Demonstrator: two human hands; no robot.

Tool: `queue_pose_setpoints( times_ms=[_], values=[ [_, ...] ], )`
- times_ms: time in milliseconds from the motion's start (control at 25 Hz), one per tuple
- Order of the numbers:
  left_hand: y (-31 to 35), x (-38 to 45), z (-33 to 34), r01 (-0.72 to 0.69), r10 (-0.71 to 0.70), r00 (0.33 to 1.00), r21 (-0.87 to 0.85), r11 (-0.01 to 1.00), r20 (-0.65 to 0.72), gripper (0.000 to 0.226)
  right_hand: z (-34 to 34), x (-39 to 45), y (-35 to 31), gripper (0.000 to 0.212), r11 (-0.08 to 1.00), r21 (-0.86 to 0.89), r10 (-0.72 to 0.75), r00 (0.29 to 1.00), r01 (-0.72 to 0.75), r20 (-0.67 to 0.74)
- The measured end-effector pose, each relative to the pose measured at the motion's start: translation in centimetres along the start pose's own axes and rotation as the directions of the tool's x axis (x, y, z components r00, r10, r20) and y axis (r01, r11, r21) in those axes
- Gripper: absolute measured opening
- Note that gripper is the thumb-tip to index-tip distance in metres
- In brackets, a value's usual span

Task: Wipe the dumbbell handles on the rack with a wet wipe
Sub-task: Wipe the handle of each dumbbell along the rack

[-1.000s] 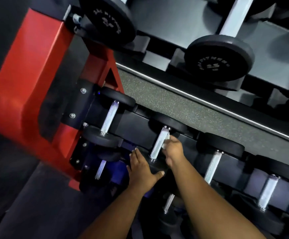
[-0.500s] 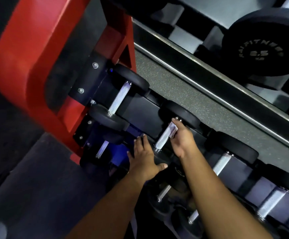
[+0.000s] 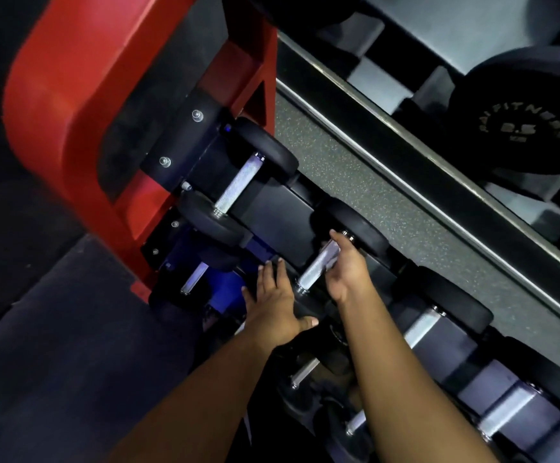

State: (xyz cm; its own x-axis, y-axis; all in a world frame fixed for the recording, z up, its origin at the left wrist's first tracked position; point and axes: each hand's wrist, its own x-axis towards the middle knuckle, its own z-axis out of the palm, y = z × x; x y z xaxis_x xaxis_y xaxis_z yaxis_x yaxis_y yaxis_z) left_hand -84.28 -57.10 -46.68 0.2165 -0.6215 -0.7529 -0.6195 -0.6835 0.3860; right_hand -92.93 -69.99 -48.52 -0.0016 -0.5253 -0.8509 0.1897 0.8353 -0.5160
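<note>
Rack (image 3: 71, 105): I see a red end frame at the left end, with a black tier running from it toward the lower right edge of view.
Second dumbbell handle (image 3: 318, 265): knurled metal bar, second along the tier from the red end, lying in its cradle between two black heads.
Right hand (image 3: 347, 269): curled round the far end of that handle. Index fingertip reaches up by the far head; thumb lies low, near the near collar. The handle's near half shows bare to the left of the palm.
Wet wipe: I cannot pick it out. A pale patch sits between fingers and bar, too blurred to call.
Left hand (image 3: 277, 302): flat, fingers straight and close together, pressed on the near black head of the same dumbbell. Thumb spread right along the head's lower edge. It holds nothing.
First dumbbell handle (image 3: 238, 185): nearest the red end, bare, well apart from both hands.
Third dumbbell (image 3: 432, 322): just right of the right forearm, handle partly hidden.
Upper tier: large black head (image 3: 519, 118) at the top right corner, raised lettering, blurred.
</note>
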Motion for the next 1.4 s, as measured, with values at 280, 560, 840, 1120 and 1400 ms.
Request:
queue_pose_setpoints(
  times_ms=[280,560,840,1120,1400],
  values=[
    [0.1,-0.1,-0.2,-0.001,0.001,1.000,-0.004,1.000,0.024,0.137,-0.6,-0.3,1.3,0.019,1.000,-0.017,-0.003,1.000,0.004,0.030],
    [-0.1,-0.1,-0.2,-0.013,0.013,1.000,-0.008,1.000,0.011,0.138,-1.2,-0.4,1.0,0.009,1.000,0.031,0.001,1.000,-0.002,0.018],
    [-0.1,-0.2,-0.4,-0.020,0.020,1.000,-0.008,1.000,0.024,0.138,-0.7,0.2,-0.2,0.010,1.000,-0.021,-0.018,1.000,0.018,0.017],
    [-0.3,-0.2,-0.3,-0.029,0.028,0.999,0.014,1.000,0.025,0.138,-2.0,1.5,1.0,0.016,0.997,0.048,0.055,0.980,-0.066,0.194],
    [-0.5,-0.1,-0.1,-0.034,0.034,0.999,0.023,0.999,0.022,0.138,-2.0,1.1,1.2,0.018,0.996,0.057,0.050,0.967,-0.066,0.249]
  ],
)
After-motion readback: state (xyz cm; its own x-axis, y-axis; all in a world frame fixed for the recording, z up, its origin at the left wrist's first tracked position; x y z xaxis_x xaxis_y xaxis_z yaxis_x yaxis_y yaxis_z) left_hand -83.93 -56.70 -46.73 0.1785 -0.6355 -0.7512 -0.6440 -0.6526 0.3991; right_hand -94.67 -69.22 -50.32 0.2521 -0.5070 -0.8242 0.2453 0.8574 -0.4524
